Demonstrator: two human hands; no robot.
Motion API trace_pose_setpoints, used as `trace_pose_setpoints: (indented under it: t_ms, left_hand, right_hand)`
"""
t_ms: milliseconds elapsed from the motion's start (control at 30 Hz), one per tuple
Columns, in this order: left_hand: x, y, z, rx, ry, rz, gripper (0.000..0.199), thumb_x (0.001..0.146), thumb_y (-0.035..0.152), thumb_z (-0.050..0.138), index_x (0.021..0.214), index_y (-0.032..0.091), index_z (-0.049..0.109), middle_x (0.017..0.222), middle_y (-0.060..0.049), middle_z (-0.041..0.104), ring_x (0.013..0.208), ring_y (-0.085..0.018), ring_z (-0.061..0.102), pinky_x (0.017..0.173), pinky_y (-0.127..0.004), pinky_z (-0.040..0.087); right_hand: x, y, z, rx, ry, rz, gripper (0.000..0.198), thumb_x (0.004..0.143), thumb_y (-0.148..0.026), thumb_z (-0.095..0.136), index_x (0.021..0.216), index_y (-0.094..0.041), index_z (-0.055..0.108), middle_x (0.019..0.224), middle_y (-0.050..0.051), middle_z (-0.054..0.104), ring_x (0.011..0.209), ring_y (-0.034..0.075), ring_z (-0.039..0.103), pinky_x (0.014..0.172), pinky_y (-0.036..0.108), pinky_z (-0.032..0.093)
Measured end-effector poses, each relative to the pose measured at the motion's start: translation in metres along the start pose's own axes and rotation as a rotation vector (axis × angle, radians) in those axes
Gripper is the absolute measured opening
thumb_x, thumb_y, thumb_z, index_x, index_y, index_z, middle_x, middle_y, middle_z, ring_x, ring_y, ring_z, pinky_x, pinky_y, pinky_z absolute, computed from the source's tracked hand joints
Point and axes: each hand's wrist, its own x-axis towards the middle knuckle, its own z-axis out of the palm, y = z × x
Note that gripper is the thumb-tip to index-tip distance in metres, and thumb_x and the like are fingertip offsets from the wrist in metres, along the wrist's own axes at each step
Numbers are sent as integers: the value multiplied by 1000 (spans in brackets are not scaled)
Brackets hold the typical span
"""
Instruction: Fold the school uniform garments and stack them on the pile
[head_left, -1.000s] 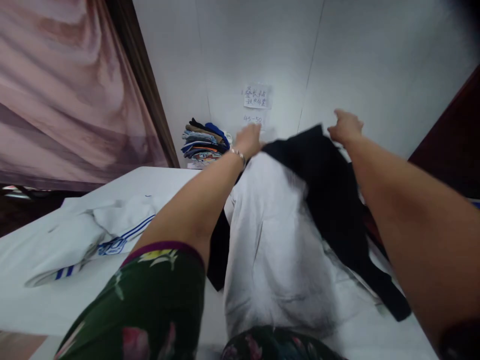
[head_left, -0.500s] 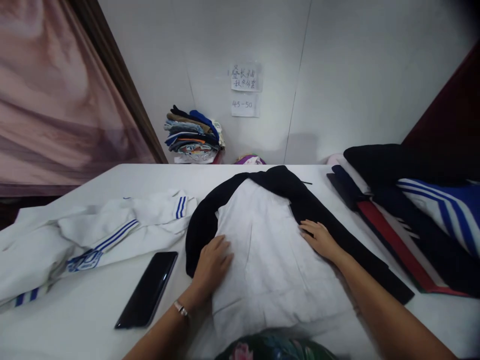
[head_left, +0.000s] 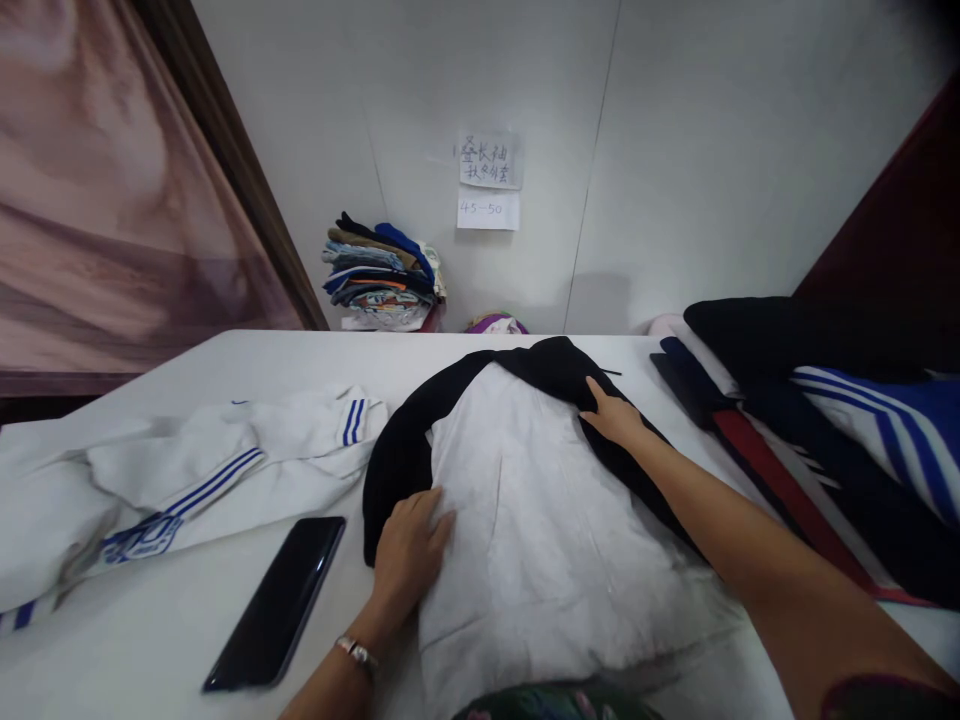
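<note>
Lying under and between the hands, the garment spreads over the table, its white middle framed by black cloth that arches around the left, top and right. The left hand rests palm down where black meets white on the left; its fingers lie loosely together, slightly bent, the thumb apart from them, with nothing pinched between. A bracelet circles the wrist behind those fingers. The right hand reaches farther forward, over the black cloth at the upper right of the white. Its index finger stretches out, parted from the digit below it; the remaining fingers are partly hidden. A thin dark cord shows just right of that index fingertip.

Left of the left fingers, near them, a phone lies flat; farther left and forward, a white top with blue stripes lies rumpled. Well right of the right fingers sits a heap of clothes in black, red, blue and white. Well ahead of the left fingers, past the table's far edge, a stack of folded clothes stands by the wall. Two papers hang there, the lower reading 45-50.
</note>
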Motion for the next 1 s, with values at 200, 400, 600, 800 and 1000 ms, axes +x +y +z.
trace_pose_setpoints:
  t_ms: [200,400,600,800,1000]
  left_hand:
    - [0,-10,4,-104,17,-20,35,87,38,51,116,21,63,115,-5,65,107,-24,58,95,-39,47]
    - [1,-15,7,-189,35,-43,33,83,43,53,110,31,67,110,-2,67,106,-29,61,92,-44,51]
    - [-2,-19,5,-238,16,-15,34,84,40,51,112,27,64,113,-3,66,107,-26,60,96,-44,49]
    - [-1,-18,3,-233,32,-16,38,84,38,51,116,23,64,105,-6,66,101,-26,60,92,-40,49]
    - [0,-10,-4,-119,-24,-69,44,88,36,49,128,18,56,96,-7,68,89,-23,62,88,-37,46]
  right_hand:
    - [78,-19,-12,257,29,85,46,79,-29,68,121,-11,61,97,20,69,99,35,64,88,53,48]
    - [165,-60,-100,602,271,-48,57,101,-42,25,151,-23,6,141,15,47,117,18,56,83,34,55]
    - [122,-76,-51,755,47,-130,56,86,-27,59,139,-16,44,106,10,70,93,21,67,85,39,56]
    - [-19,-15,24,252,-285,-372,65,77,-36,68,137,-17,51,140,12,52,126,28,51,109,43,37]
    - [-136,58,13,-69,-199,-279,68,85,-53,51,146,-26,37,154,10,30,143,30,23,114,54,22]
